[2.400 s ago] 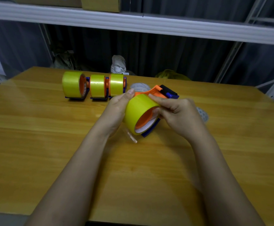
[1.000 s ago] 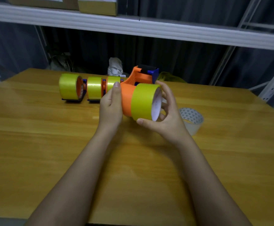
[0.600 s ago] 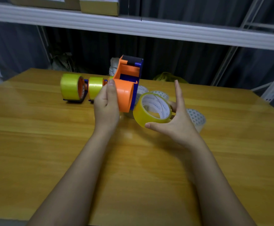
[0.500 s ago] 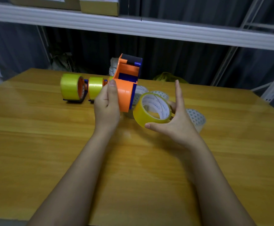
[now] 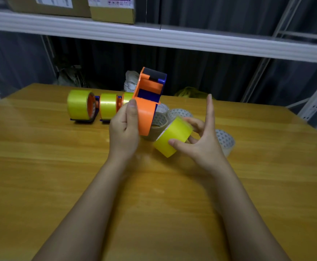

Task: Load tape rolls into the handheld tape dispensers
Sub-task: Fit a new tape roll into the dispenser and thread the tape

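Left hand: the left hand is wrapped around the orange dispenser, thumb lying up its round side, holding it upright above the table with the toothed cutter end pointing far.
Right hand: the right hand pinches the yellow tape roll between thumb and curled fingers, the forefinger sticking straight up clear of it.
Where the roll is: just right of the dispenser and a little nearer, tilted, apart from the orange hub and not yet on it.
How the roll should handle: light and stiff, I judge, a hard ring of wound film; the glossy outer face looks slippery, so a hold across the two flat edges or through the core seems safest.
How the dispenser should handle: rigid moulded plastic, light; best held by the round body, well away from the saw-edged blade at the far end.
Shapes and surfaces: smooth orange shell with dark blue inner parts; varnished wooden table with a visible grain.
Loaded ones: three dispensers carrying yellow rolls stand in a row at the far left.
Spare rolls: pale clear rolls lie behind and right of the hands.
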Demonstrator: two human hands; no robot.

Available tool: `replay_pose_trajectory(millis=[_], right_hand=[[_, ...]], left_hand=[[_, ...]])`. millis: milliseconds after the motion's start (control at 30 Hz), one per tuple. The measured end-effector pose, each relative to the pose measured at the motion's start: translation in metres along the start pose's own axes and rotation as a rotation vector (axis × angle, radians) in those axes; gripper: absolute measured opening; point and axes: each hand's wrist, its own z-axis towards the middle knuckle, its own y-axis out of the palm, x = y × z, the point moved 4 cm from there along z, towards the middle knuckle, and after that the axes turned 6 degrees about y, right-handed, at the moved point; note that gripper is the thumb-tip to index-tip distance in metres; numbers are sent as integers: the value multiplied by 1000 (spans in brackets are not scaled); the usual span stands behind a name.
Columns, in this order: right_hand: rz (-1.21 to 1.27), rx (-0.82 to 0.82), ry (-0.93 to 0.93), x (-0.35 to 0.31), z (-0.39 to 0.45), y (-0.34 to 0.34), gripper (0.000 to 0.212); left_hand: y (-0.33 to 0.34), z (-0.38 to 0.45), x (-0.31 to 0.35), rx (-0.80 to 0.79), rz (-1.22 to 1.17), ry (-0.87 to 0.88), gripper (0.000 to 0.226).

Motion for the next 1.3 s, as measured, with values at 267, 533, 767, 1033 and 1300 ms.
replay_pose_trajectory(millis=[267,533,767,1033,1300], right_hand=[[221,42,30,5,6,1,122],[315,58,46,7,7,4,115],[348,136,92,9,8,1,102],[336,112,185,8,7,8,94],[274,-139,191,5,2,18,80]], left_hand=[[11,-5,2,-139,-53,-5,32],[20,-9,1,-219,-82,-46,30],[24,-12,1,-264,-160,-106,29],[30,-18,-1,-271,-140,-182,40],[25,-15,1,-237,-144,-219,38]])
